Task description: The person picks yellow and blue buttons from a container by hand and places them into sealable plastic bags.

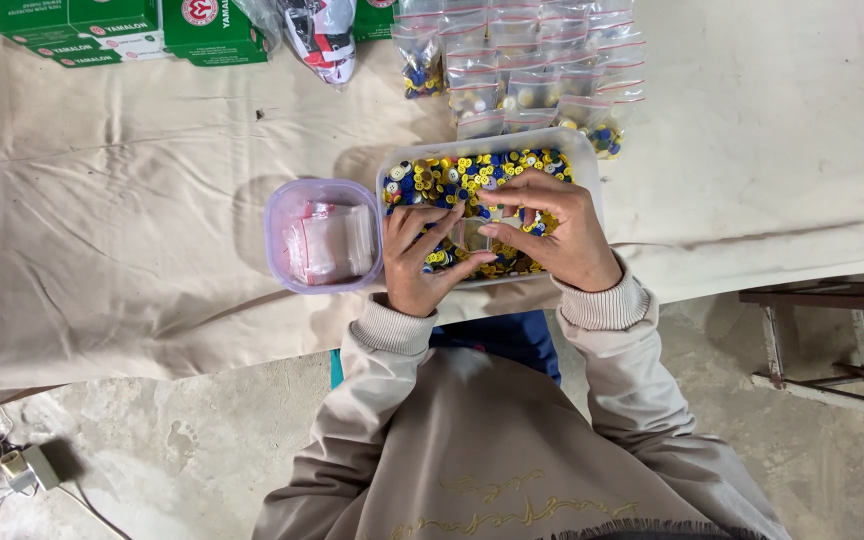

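- Hands first: left hand (420, 262) and right hand (557, 232), fingers pinched on a small clear bag (472, 234) over the button tub (592, 170).
- Tilted, it could spill buttons (452, 178) onto the surface (132, 200).
- Farther off, filled bags (532, 70) could slide if nudged.

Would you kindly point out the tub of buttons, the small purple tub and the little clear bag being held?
tub of buttons (422, 180): head view, buttons at its upper left.
small purple tub (274, 215): head view, left rim.
little clear bag (470, 235): head view, its middle, between both hands.
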